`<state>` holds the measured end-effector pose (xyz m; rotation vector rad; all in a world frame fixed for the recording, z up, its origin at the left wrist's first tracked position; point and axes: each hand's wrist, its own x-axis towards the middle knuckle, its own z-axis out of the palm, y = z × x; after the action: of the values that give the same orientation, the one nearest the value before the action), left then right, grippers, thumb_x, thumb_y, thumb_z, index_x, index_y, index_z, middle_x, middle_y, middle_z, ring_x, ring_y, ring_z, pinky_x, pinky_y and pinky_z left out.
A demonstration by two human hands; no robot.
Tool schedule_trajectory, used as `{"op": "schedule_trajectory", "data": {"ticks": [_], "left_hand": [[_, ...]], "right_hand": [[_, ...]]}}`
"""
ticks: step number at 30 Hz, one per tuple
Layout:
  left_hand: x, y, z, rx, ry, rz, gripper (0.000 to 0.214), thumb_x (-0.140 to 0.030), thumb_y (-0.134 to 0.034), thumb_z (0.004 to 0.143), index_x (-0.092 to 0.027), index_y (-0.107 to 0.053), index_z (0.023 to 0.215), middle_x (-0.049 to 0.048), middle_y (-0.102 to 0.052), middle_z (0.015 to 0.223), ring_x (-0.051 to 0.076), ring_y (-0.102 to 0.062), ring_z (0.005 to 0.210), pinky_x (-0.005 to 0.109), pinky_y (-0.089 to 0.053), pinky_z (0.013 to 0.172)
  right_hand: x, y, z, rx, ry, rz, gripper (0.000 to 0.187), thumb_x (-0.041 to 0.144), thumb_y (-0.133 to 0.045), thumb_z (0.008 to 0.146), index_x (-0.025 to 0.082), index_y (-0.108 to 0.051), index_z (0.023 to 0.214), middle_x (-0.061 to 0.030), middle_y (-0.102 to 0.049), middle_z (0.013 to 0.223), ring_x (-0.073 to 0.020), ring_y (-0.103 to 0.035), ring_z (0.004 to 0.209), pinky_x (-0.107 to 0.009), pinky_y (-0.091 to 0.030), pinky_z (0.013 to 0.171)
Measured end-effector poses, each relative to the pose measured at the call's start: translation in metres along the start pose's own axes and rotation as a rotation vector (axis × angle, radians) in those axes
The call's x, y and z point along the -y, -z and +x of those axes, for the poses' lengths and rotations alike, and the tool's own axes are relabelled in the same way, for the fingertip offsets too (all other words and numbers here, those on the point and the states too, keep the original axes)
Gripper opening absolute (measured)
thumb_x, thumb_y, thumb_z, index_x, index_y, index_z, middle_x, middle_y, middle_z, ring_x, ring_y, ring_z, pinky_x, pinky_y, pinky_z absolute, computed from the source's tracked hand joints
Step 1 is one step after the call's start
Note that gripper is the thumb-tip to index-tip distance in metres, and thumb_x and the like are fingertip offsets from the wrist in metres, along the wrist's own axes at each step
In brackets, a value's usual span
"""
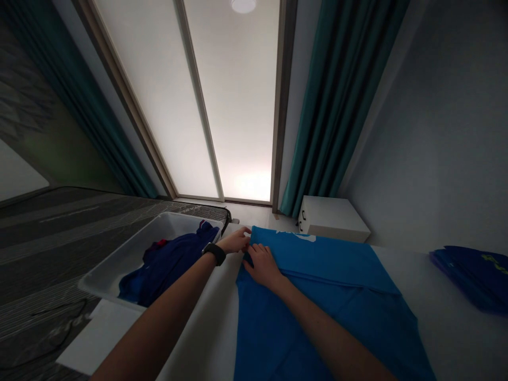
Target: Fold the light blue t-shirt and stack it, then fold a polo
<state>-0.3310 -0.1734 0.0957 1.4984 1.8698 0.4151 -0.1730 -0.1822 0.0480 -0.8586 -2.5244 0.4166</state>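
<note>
The bin (126, 260) blocks leftward; room lies between shirt (333, 270) and folded clothes (470, 275).

I can't read a single word or number from here. A white print (307, 237) shows on the folded-over strip of the blue shirt (337, 258), near the far edge of the surface (210, 317), but only part of it is visible. The yellow-green print (494, 259) on the dark blue folded garment (468, 272) farther right is too blurred, like the pale marks (193, 208) near the far corner of the dark mattress (51, 238).
</note>
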Motion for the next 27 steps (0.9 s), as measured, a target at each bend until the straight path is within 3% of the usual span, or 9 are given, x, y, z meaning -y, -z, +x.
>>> {"op": "schedule_trajectory", "data": {"ticks": [3, 5, 8, 12, 15, 22, 27], "left_hand": [[-0.003, 0.001, 0.000, -0.011, -0.030, -0.052, 0.039, -0.023, -0.041, 0.086, -0.015, -0.047, 0.124, 0.0037, -0.069, 0.081, 0.015, -0.068, 0.070, 0.021, -0.049, 0.053], [-0.003, 0.003, 0.002, -0.023, -0.051, -0.056, 0.037, -0.023, -0.040, 0.086, -0.015, -0.050, 0.121, 0.0037, -0.070, 0.081, 0.015, -0.069, 0.072, 0.022, -0.050, 0.056], [0.000, 0.008, 0.008, -0.081, -0.073, -0.003, 0.033, -0.022, -0.041, 0.086, -0.016, -0.054, 0.116, 0.0034, -0.070, 0.080, 0.015, -0.068, 0.072, 0.024, -0.050, 0.061], [0.009, 0.011, 0.023, -0.196, -0.092, 0.146, 0.028, -0.020, -0.053, 0.081, -0.017, -0.060, 0.108, 0.0047, -0.070, 0.083, 0.018, -0.067, 0.080, 0.027, -0.049, 0.073], [0.013, 0.008, 0.034, -0.236, -0.108, 0.234, 0.031, -0.022, -0.055, 0.082, -0.018, -0.061, 0.113, 0.0050, -0.070, 0.091, 0.020, -0.066, 0.087, 0.028, -0.047, 0.080], [0.007, 0.000, 0.055, -0.233, -0.133, 0.326, 0.037, -0.036, -0.059, 0.085, -0.020, -0.059, 0.119, 0.0044, -0.071, 0.095, 0.019, -0.066, 0.087, 0.025, -0.048, 0.075], [0.004, -0.001, 0.064, -0.247, -0.131, 0.373, 0.022, -0.026, -0.057, 0.085, -0.020, -0.067, 0.103, 0.0055, -0.071, 0.094, 0.020, -0.066, 0.086, 0.026, -0.048, 0.073]], "right_hand": [[0.001, -0.004, 0.002, -0.050, -0.035, -0.014, 0.024, 0.030, -0.054, 0.089, 0.018, -0.055, 0.110, -0.0093, -0.063, 0.106, -0.0253, -0.055, 0.099, -0.038, -0.038, 0.086], [-0.001, -0.003, 0.003, -0.079, -0.053, -0.005, 0.017, 0.023, -0.049, 0.090, 0.019, -0.055, 0.105, -0.0087, -0.064, 0.102, -0.0244, -0.056, 0.096, -0.038, -0.038, 0.085], [-0.006, 0.002, 0.006, -0.149, -0.120, 0.113, 0.021, 0.013, -0.042, 0.089, 0.020, -0.054, 0.104, -0.0061, -0.065, 0.099, -0.0217, -0.058, 0.092, -0.036, -0.039, 0.083], [-0.019, 0.016, 0.010, -0.298, -0.282, 0.313, 0.024, 0.018, -0.036, 0.092, 0.020, -0.053, 0.110, -0.0053, -0.066, 0.097, -0.0211, -0.060, 0.089, -0.034, -0.041, 0.079], [-0.028, 0.032, 0.013, -0.381, -0.324, 0.366, 0.025, 0.025, -0.035, 0.094, 0.020, -0.055, 0.108, -0.0053, -0.066, 0.094, -0.0218, -0.061, 0.087, -0.035, -0.042, 0.078], [-0.041, 0.055, 0.016, -0.468, -0.297, 0.343, 0.025, 0.028, -0.036, 0.095, 0.021, -0.057, 0.108, -0.0068, -0.067, 0.099, -0.0224, -0.062, 0.091, -0.038, -0.044, 0.082], [-0.041, 0.056, 0.015, -0.463, -0.299, 0.328, 0.026, 0.028, -0.035, 0.096, 0.022, -0.057, 0.107, -0.0063, -0.067, 0.099, -0.0221, -0.061, 0.089, -0.040, -0.044, 0.084]]}}
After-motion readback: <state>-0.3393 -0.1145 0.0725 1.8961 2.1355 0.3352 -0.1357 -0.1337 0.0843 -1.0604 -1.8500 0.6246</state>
